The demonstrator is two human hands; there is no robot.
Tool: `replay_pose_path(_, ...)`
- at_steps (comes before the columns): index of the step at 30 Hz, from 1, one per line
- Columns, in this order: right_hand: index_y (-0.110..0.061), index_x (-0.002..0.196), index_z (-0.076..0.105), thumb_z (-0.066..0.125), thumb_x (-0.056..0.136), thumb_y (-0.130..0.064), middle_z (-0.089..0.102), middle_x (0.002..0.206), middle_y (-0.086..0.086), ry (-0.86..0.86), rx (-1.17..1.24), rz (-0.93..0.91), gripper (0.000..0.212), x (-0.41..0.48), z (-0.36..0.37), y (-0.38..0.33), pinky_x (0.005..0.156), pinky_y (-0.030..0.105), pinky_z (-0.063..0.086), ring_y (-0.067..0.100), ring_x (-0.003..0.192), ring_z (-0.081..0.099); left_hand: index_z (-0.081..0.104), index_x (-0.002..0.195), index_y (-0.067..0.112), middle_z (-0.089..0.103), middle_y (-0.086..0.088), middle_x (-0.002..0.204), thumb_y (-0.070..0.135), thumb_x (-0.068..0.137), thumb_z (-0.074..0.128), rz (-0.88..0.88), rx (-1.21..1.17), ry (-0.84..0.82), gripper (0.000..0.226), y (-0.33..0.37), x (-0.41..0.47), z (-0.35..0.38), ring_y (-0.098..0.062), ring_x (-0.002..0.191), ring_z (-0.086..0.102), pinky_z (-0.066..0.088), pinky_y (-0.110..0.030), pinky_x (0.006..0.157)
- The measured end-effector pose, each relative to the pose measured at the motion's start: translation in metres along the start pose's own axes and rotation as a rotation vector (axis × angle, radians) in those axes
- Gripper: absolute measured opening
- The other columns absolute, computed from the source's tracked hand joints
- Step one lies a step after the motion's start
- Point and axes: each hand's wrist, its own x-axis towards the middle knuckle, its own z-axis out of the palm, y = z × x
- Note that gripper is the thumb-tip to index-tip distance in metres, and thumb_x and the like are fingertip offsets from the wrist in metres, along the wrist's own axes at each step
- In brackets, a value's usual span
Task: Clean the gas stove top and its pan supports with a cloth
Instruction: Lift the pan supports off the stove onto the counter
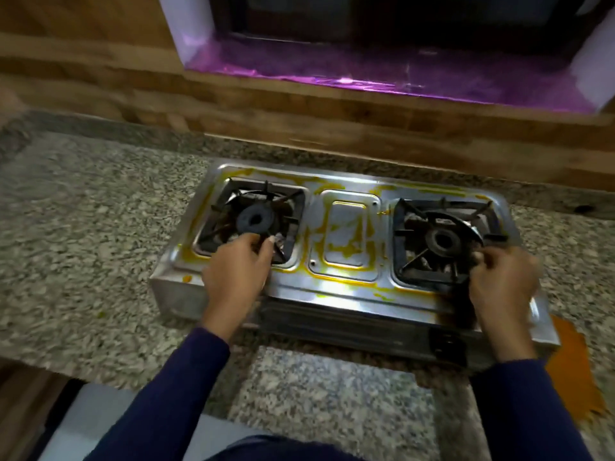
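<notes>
A steel two-burner gas stove stands on the granite counter, its top streaked with yellow-orange stains. A black pan support sits over the left burner and another black pan support over the right burner. My left hand rests at the front edge of the left support, fingers curled onto its near bar. My right hand is blurred at the front right corner of the right support, fingers closed around its edge. No cloth is in view.
The speckled granite counter stretches to the left of the stove. A wooden backsplash runs behind it, with a purple-lined window sill above. An orange-brown patch lies on the counter at the stove's front right corner.
</notes>
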Motion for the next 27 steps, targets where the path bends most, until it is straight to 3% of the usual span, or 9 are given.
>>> replay_pose_path(3,0.001,0.094,0.073,0.059,0.085,0.001,0.062,0.090,0.026,0.054,0.008,0.045,0.017,-0.015,-0.015,-0.004,0.078,0.038,0.030,0.044,0.092,0.052,0.069,0.068,0.016,0.062,-0.003,0.062,0.067,0.090,0.048,-0.034,0.087,-0.114,0.059,-0.002,0.031,0.006,-0.027,0.060,0.058,0.035,-0.027,0.045)
replay_pose_path(5,0.001,0.091,0.073,0.058,0.089,-0.003,0.060,0.083,0.024,0.102,0.026,0.044,0.016,-0.025,-0.026,-0.003,0.072,0.034,0.023,0.043,0.088,0.052,0.064,0.061,0.015,0.062,-0.003,0.060,0.068,0.085,0.053,-0.027,0.071,-0.175,0.060,0.004,0.040,0.014,-0.028,0.062,0.061,0.037,-0.027,0.047)
replay_pose_path(12,-0.001,0.096,0.074,0.052,0.089,-0.019,0.057,0.079,0.020,0.194,0.278,0.084,0.030,-0.037,-0.042,-0.033,0.076,0.024,0.024,0.044,0.088,0.053,0.060,0.056,0.011,0.056,-0.002,0.052,0.040,0.082,0.070,-0.107,-0.023,-0.231,0.041,0.011,0.051,0.016,-0.019,0.049,0.052,0.027,-0.023,0.044)
replay_pose_path(15,-0.002,0.098,0.074,0.059,0.091,-0.012,0.057,0.082,0.018,0.206,0.430,0.074,0.019,-0.039,-0.037,-0.064,0.093,0.035,0.036,0.040,0.087,0.053,0.060,0.061,0.011,0.056,-0.001,0.057,0.039,0.080,0.071,-0.123,-0.062,-0.212,0.036,0.019,0.060,0.000,-0.022,0.056,0.056,0.032,-0.025,0.046)
replay_pose_path(19,-0.007,0.100,0.075,0.060,0.090,-0.014,0.058,0.082,0.010,0.171,0.586,0.027,0.019,-0.044,-0.028,-0.097,0.082,0.054,0.047,0.033,0.082,0.055,0.063,0.057,0.013,0.055,0.001,0.054,0.043,0.080,0.069,-0.173,-0.123,-0.202,0.039,0.031,0.093,-0.036,-0.022,0.055,0.057,0.033,-0.025,0.044)
replay_pose_path(21,-0.006,0.097,0.076,0.058,0.087,-0.016,0.060,0.079,0.012,0.148,0.628,-0.027,0.022,-0.047,-0.025,-0.113,0.083,0.047,0.046,0.031,0.077,0.055,0.058,0.052,0.013,0.054,-0.001,0.052,0.045,0.082,0.069,-0.192,-0.183,-0.211,0.045,0.025,0.110,-0.054,-0.022,0.053,0.054,0.031,-0.027,0.044)
replay_pose_path(24,-0.005,0.095,0.076,0.059,0.086,-0.013,0.060,0.075,0.012,0.116,0.646,-0.097,0.021,-0.058,-0.021,-0.139,0.080,0.014,0.035,0.031,0.073,0.054,0.060,0.052,0.012,0.065,-0.003,0.056,0.042,0.077,0.075,-0.303,-0.440,-0.216,0.042,0.000,0.126,-0.077,-0.024,0.060,0.062,0.044,-0.031,0.055)
replay_pose_path(25,-0.005,0.094,0.076,0.060,0.086,-0.013,0.058,0.073,0.010,0.111,0.649,-0.122,0.020,-0.064,-0.021,-0.148,0.078,0.012,0.032,0.028,0.072,0.052,0.060,0.051,0.013,0.064,-0.001,0.051,0.039,0.076,0.078,-0.340,-0.528,-0.205,0.041,-0.012,0.128,-0.084,-0.023,0.058,0.061,0.045,-0.029,0.057)
replay_pose_path(27,-0.008,0.091,0.076,0.058,0.086,-0.018,0.051,0.069,0.002,0.103,0.660,-0.168,0.021,-0.076,-0.018,-0.170,0.074,0.024,0.032,0.016,0.070,0.044,0.059,0.053,0.013,0.057,0.004,0.038,0.036,0.077,0.079,-0.368,-0.604,-0.184,0.039,-0.042,0.127,-0.100,-0.019,0.053,0.057,0.043,-0.025,0.054)
